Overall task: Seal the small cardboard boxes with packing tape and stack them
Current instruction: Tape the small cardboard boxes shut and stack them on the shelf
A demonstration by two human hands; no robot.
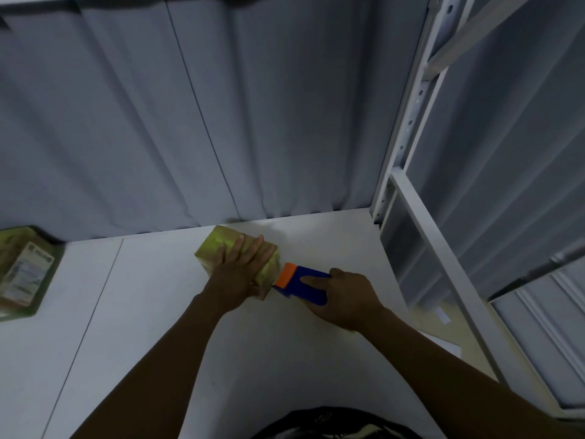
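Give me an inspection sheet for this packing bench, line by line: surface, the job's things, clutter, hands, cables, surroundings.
Surface: white table, with a seam line running along its left part.
Job's things: small cardboard box near the table's back edge; blue tape dispenser, its orange end against the box's right side; second box with a printed label, at the far left.
Clutter: nothing seen.
Hands: left hand lies flat on top of the small cardboard box; right hand grips the tape dispenser.
Cables: nothing seen.
Surroundings: grey curtain behind the table; white metal rack at the right.
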